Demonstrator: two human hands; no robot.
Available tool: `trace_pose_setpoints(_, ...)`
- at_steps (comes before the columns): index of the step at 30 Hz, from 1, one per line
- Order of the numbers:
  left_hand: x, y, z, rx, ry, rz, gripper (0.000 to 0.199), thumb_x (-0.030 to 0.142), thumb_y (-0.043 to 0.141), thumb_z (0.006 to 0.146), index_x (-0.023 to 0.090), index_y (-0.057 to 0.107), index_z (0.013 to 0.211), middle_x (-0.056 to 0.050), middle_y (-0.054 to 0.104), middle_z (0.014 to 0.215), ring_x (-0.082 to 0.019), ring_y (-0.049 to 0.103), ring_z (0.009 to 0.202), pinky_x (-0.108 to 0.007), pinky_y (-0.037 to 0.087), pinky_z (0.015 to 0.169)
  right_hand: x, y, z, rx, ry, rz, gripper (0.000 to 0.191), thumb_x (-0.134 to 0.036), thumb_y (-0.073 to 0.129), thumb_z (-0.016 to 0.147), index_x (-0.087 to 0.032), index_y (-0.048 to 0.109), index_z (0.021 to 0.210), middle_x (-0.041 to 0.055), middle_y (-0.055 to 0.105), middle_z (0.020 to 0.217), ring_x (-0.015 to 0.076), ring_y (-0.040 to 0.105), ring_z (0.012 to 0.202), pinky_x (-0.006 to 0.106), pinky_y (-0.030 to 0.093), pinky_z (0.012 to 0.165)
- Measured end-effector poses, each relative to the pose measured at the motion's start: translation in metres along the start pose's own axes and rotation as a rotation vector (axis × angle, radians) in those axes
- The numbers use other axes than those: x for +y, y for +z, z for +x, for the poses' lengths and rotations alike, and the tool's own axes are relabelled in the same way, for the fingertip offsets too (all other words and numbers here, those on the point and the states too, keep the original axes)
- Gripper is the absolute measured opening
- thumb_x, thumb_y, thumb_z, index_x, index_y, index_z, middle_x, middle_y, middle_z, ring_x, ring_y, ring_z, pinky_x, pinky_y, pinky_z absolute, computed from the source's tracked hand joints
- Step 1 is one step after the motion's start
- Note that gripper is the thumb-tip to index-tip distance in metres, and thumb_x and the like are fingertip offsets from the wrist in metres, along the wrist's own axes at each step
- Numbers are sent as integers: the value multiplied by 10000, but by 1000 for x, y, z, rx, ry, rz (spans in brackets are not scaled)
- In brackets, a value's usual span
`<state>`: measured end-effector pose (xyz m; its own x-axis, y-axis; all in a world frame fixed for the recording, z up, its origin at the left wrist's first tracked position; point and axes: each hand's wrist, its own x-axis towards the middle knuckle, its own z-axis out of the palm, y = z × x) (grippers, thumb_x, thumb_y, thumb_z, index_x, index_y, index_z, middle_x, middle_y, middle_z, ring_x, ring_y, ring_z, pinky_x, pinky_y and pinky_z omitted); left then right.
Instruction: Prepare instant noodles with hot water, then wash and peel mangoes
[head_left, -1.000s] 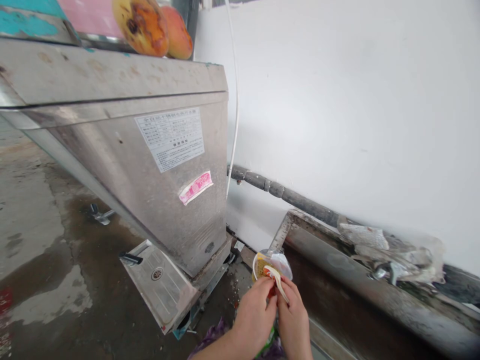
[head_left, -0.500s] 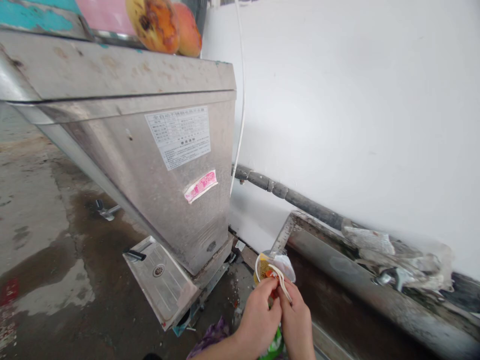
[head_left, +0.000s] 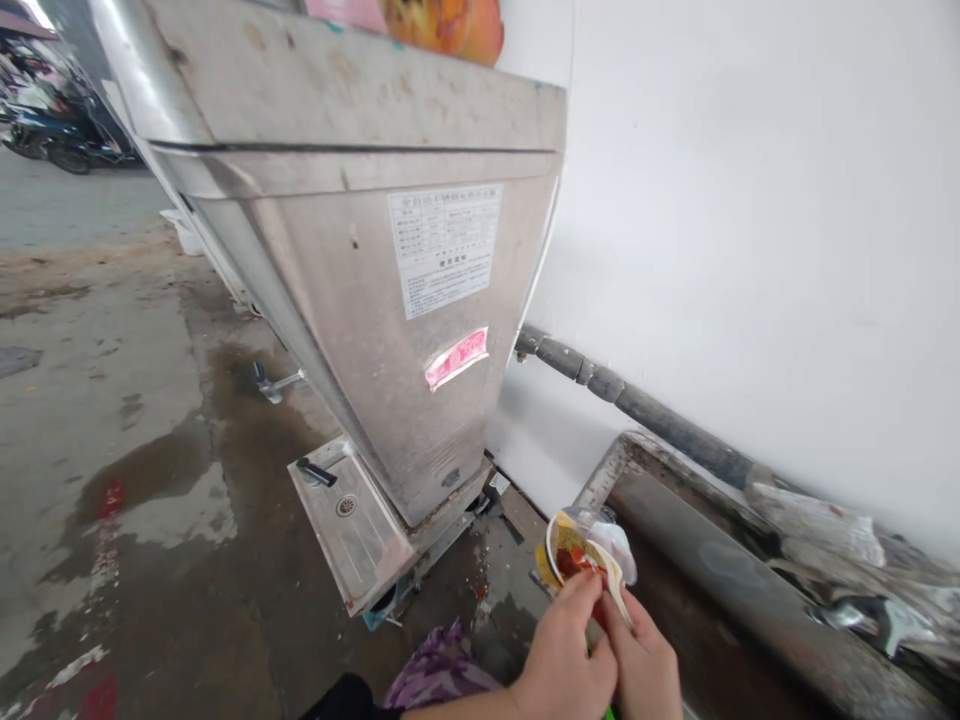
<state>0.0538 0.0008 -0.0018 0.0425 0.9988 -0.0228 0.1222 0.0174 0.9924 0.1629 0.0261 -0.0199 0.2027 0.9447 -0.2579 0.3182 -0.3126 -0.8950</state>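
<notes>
A yellow tub with a white rim (head_left: 551,565), which looks like an instant noodle cup, is tilted toward me with its pale lid (head_left: 611,550) peeled back to the right. Yellowish-brown food and red sauce or seasoning show inside. My left hand (head_left: 562,655) is closed at the near rim, thumb and fingers pinched together over something small I cannot make out. Against it, my right hand (head_left: 645,665) is closed on a white curved strip (head_left: 611,580) that runs along the rim. My fingers hide the cup's near side. Some green shows below my hands.
A tall metal water boiler (head_left: 360,300) stands ahead, with mangoes (head_left: 450,25) on top and a drip tray (head_left: 352,530) at its base. To the right, a trough sink (head_left: 735,580) with a tap (head_left: 877,615) runs along the white wall. The floor (head_left: 150,470) has wet patches.
My view has swung left, so the boiler and trough sit further right in the picture. Both hands stay together at the cup; more red shows inside it.
</notes>
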Motion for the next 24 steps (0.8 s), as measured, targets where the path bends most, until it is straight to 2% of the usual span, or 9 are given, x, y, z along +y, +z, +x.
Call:
trace_pose_setpoints(3, -6, 1, 0, -35, 25, -21, 619, 43, 436, 632, 103, 451, 1248, -100, 451, 1323, -210, 387, 1228, -329, 265, 1077, 5, -7, 4, 41, -21, -97, 548, -539, 580, 629, -139, 640, 999, 99, 662, 1018, 324, 591, 951, 354, 474, 821)
trace_pose_setpoints(7, -15, 2, -1, -70, 74, -41, 658, 32, 441, 625, 111, 412, 1278, -90, 419, 1349, -205, 361, 1247, -316, 248, 1083, 7, -15, 7, 64, -145, -179, 507, -533, 558, 656, -157, 649, 984, 96, 662, 1016, 305, 593, 959, 361, 472, 852)
trace_pose_setpoints(11, -18, -3, -4, -70, 105, -7, 652, 36, 455, 631, 106, 405, 1277, -93, 420, 1348, -203, 364, 1242, -299, 257, 1073, 9, -15, 7, 49, -372, -246, 427, -495, 512, 706, -161, 679, 914, 99, 642, 1055, 275, 595, 967, 340, 487, 858)
trace_pose_setpoints(14, -13, -15, -7, -18, 111, -29, 576, 50, 485, 644, 146, 464, 1211, -80, 513, 1245, -188, 444, 1157, -277, 313, 1027, 17, -16, 10, 36, -592, -373, 357, -414, 477, 780, -155, 675, 924, 112, 627, 1074, 254, 594, 977, 329, 500, 851)
trace_pose_setpoints(18, -9, -30, -12, 60, -31, -37, 304, 127, 532, 667, 167, 554, 967, -56, 601, 980, -182, 542, 907, -288, 411, 854, 31, -21, 15, 20, -893, -543, 286, -272, 432, 850, -139, 640, 993, 121, 610, 1085, 225, 594, 980, 305, 500, 864)
trace_pose_setpoints(21, -17, -36, -13, 102, -184, -67, 174, 201, 535, 690, 185, 524, 863, 5, 566, 732, -142, 511, 630, -274, 414, 640, 38, -21, 19, 17, -1039, -638, 288, -204, 407, 862, -135, 589, 1074, 122, 587, 1127, 222, 575, 1017, 303, 495, 877)
trace_pose_setpoints(24, -30, -41, -12, 165, -239, -161, 122, 212, 528, 695, 186, 502, 811, 19, 536, 712, -121, 471, 591, -257, 377, 594, 41, -19, 23, 24, -1124, -682, 307, -180, 410, 858, -136, 537, 1134, 121, 567, 1158, 228, 563, 1037, 316, 499, 876)
